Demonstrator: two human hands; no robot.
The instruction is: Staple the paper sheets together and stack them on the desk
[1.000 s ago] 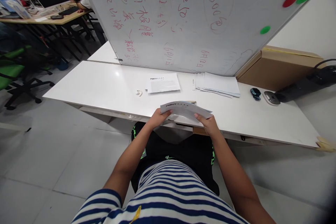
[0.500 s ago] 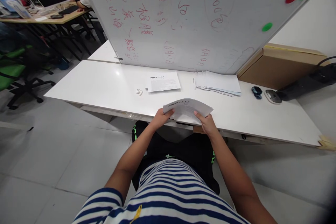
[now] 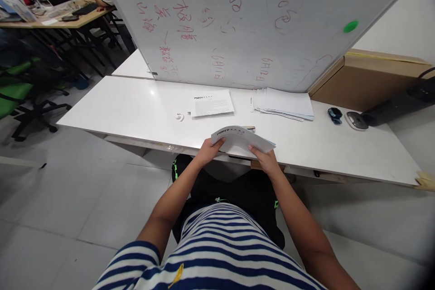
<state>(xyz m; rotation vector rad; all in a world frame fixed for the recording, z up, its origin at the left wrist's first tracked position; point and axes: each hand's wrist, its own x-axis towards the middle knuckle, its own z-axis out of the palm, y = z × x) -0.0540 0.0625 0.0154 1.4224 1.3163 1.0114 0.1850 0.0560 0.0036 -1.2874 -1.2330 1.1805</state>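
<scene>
A curved, printed sheaf of paper (image 3: 238, 138) is held up over the front edge of the white desk (image 3: 136, 108). My left hand (image 3: 209, 150) pinches its left side, thumb on top. At its lower right, my right hand (image 3: 267, 158) grips it the same way; the fingers beneath are hidden. Just behind the sheaf, a small dark-and-tan object (image 3: 250, 128) shows in part; its kind I cannot make out. Farther back lie a few printed sheets (image 3: 212, 103) and, to their right, a thicker paper stack (image 3: 285, 104).
A whiteboard (image 3: 238, 18) with red writing stands along the desk's back. A small white curved item (image 3: 179, 117) lies left of the sheets. At right are a dark watch-like item (image 3: 335, 114), a computer mouse (image 3: 356, 121) and a cardboard box (image 3: 370, 77). Another person sits at the far-left table.
The sheaf stays in both hands, and its top edge bows slightly differently. The small object behind it has come into sight. My view has shifted a little.
</scene>
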